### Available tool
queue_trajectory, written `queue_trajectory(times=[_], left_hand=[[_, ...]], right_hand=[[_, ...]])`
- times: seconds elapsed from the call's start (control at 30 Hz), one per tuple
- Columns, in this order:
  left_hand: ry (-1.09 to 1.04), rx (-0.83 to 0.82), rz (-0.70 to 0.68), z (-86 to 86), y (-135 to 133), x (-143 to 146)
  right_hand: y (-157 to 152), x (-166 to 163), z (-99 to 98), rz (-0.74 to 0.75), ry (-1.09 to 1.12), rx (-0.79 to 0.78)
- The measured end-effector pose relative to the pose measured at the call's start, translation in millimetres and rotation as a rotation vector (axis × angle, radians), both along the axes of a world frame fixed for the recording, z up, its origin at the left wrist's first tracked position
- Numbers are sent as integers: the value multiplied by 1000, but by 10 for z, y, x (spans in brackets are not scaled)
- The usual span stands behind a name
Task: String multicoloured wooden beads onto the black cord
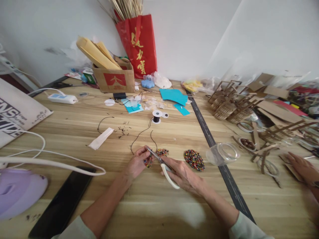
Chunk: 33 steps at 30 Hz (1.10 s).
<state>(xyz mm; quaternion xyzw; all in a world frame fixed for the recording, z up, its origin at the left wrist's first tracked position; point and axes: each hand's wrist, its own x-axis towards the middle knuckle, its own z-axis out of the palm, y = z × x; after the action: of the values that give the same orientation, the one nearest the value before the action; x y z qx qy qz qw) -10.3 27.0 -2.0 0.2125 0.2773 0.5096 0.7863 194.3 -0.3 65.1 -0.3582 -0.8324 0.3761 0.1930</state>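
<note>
My left hand (140, 161) pinches a string of small multicoloured beads (149, 161) with black cord running off it. In my right hand (181, 172) is a pair of scissors (169, 177) with white handles, the blades pointing up and left to the fingertips of my left hand. Whether the blades touch the cord I cannot tell. Just behind the blades lies a small heap of coloured beads (163, 152), and a larger bead pile (194, 160) sits to the right. Black cord (136, 135) leads back to a white spool (156, 117); a loose cord end curves up nearby.
Short black cord scraps (123, 129) and a white paper strip (101, 138) lie left. A clear plastic jar (222, 154) rests right, near small woven baskets (223, 103). Another person's hand (302, 164) is at the right edge. A black phone-like slab (63, 199) and purple appliance (22, 192) occupy the left front.
</note>
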Motion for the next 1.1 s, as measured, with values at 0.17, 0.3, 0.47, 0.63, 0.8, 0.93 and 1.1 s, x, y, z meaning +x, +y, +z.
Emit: queue_trajectory(times=[0.17, 0.3, 0.47, 0.63, 0.8, 0.93, 1.1], left_hand=[[-18, 11, 18, 6, 17, -6], [-41, -1, 115, 6, 63, -23], [-60, -69, 184, -7, 109, -44], [-24, -49, 206, -8, 104, -33], [71, 3, 232, -10, 71, 13], [152, 16, 203, -9, 46, 44], [196, 69, 121, 22, -8, 79]], right_hand=[[-23, 24, -22, -8, 14, 32], [-96, 127, 15, 58, -53, 25], [-256, 235, 107, 155, -365, -27], [-455, 192, 84, 250, -586, 174], [-651, 99, -86, 255, -568, 422], [-680, 67, -58, 287, -565, 413], [-383, 68, -49, 41, -252, 146]])
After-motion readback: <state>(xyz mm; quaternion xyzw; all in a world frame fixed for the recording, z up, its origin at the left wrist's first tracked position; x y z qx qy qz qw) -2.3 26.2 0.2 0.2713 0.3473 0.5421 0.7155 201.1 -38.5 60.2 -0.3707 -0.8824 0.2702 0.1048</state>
